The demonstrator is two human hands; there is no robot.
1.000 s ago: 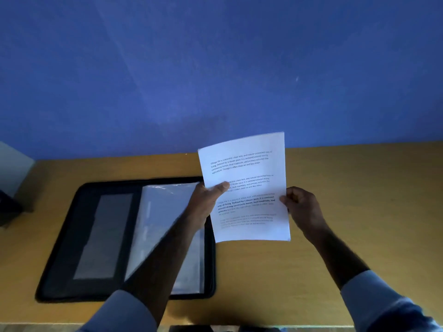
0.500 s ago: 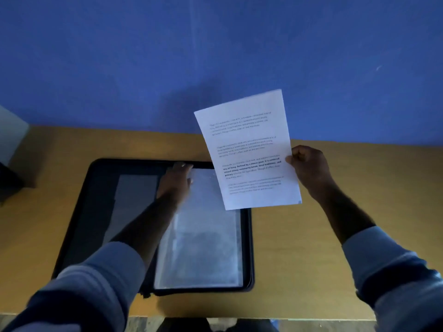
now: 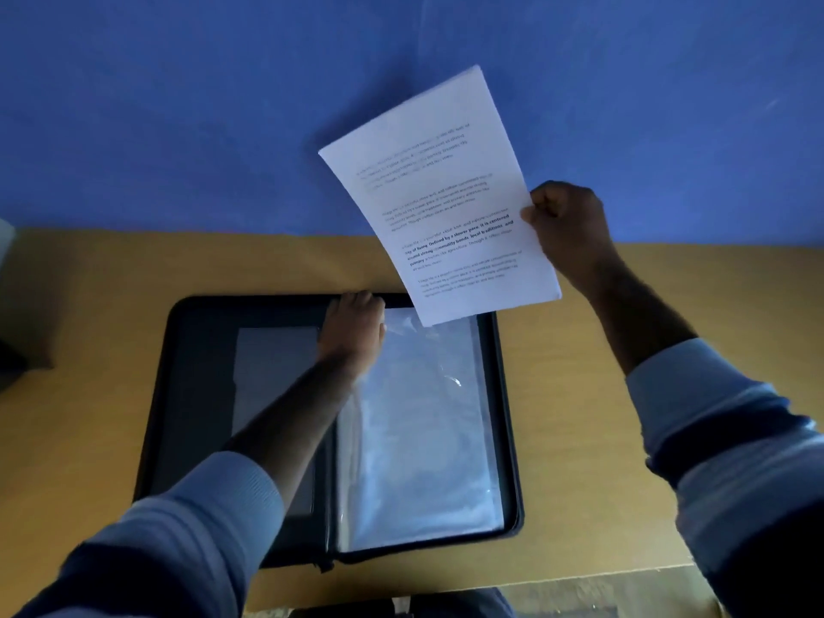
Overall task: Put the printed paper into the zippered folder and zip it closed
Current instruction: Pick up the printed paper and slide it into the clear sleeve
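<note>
Zippered folder point(image 3: 187, 394) lying open, unzipped. Printed paper point(image 3: 439, 194) aloft above its far edge, pinched in right hand point(image 3: 568, 229). Left hand point(image 3: 354, 325) flat, probably empty, on its plastic sleeves point(image 3: 423, 430). Insertion, zipping pending.

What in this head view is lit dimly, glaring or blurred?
Head view: the lighting is dim and bluish; glare streaks the folder's clear sleeve; the printed paper is the brightest thing, its upper lines blurred, its bold line legible; wide-angle distortion bows the desk edge.

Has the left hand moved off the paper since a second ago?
Yes. The left hand left the printed paper and now rests at the top edge of the zippered folder.
</note>
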